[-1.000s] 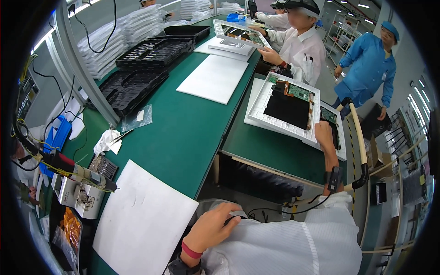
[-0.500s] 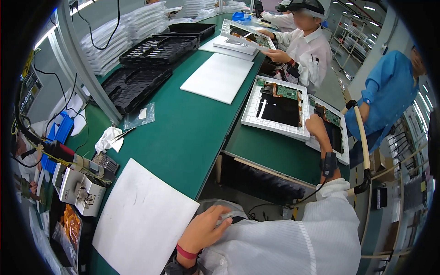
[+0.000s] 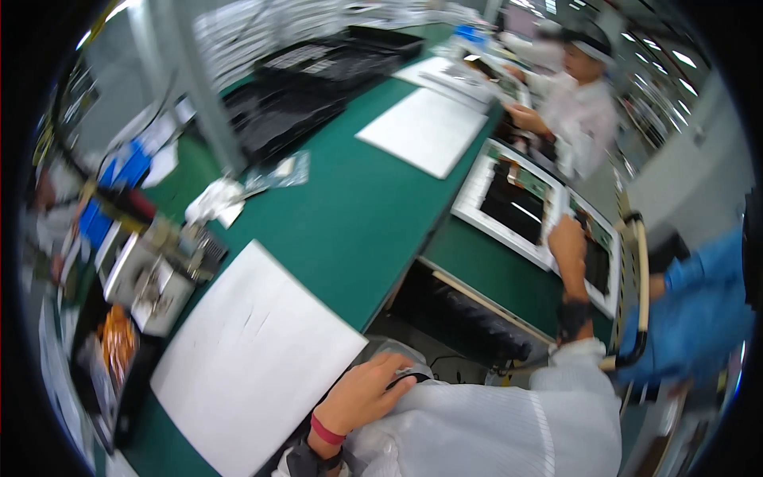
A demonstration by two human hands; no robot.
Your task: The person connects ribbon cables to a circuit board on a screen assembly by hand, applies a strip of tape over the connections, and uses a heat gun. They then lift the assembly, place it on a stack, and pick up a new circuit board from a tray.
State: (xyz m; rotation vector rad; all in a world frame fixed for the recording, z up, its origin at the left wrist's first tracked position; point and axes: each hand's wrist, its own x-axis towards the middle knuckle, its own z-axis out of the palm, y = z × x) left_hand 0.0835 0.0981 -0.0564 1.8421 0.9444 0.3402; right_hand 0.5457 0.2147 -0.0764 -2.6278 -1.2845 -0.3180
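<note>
My right hand [image 3: 567, 245] reaches to the far right with its fingers curled at the border between two white-framed panels. The left panel [image 3: 509, 199] has a black middle and a green circuit board along its far side. Beside it lies a similar panel [image 3: 600, 270], partly hidden by my hand. The fingertips are blurred, but they seem closed on a frame edge; I cannot tell which panel's. My left hand [image 3: 362, 396] rests low at my front, fingers loosely stretched and holding nothing. Close to it lies a white foam sheet [image 3: 254, 358].
Another white sheet [image 3: 425, 131] lies farther along the green table [image 3: 342, 215]. Black trays [image 3: 286, 119] stand at the back left. A metal fixture [image 3: 147, 278] sits at the left. A co-worker [image 3: 584, 119] handles a panel; a blue-sleeved person [image 3: 691, 294] is beside a cream rail [image 3: 642, 286].
The whole view has swung, so the table and panels sit farther right. My hands keep nearly the same places against the things. The person in blue appears lower and farther right.
</note>
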